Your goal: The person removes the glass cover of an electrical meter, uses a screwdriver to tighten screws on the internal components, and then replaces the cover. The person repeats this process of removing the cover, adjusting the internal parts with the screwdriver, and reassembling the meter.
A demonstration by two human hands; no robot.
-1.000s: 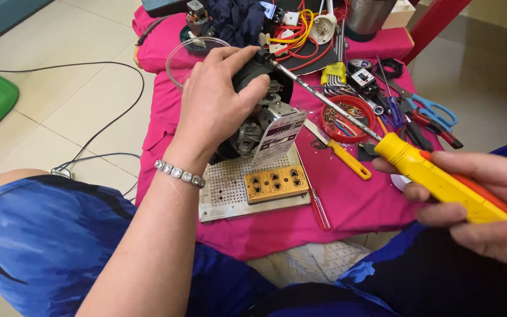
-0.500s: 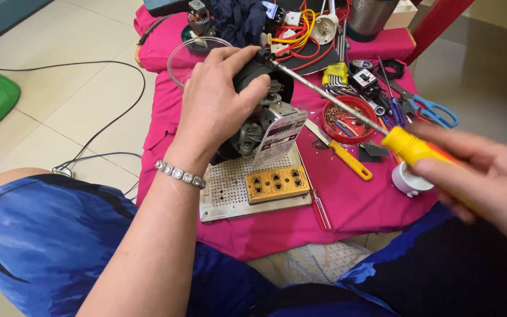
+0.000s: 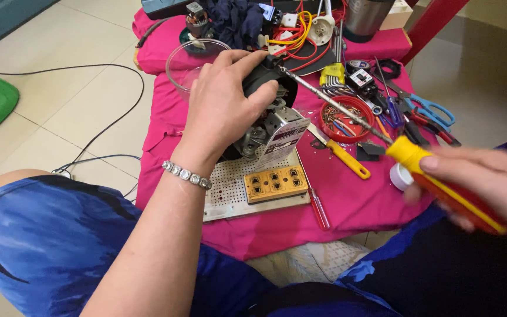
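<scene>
My left hand [image 3: 224,103] grips a small electric motor [image 3: 268,126] with a black housing and bare metal core, holding it down on a low table draped in pink cloth [image 3: 359,199]. My right hand [image 3: 488,182] holds a long screwdriver [image 3: 418,161] by its yellow and red handle. Its thin metal shaft runs up and left, with the tip touching the top of the motor by my left fingertips. A silver bracelet circles my left wrist.
A white perforated board [image 3: 230,194] with an orange socket block [image 3: 275,183] lies under the motor. A red bowl of small parts [image 3: 347,111], a yellow-handled tool [image 3: 347,159], scissors [image 3: 429,111], pliers, hex keys, tangled wires [image 3: 291,35], a clear bowl [image 3: 186,58] and a metal cup [image 3: 364,17] crowd the cloth.
My right hand has shifted its grip along the screwdriver handle, now blurred with motion. The tip stays at the motor. The left hand has not moved.
</scene>
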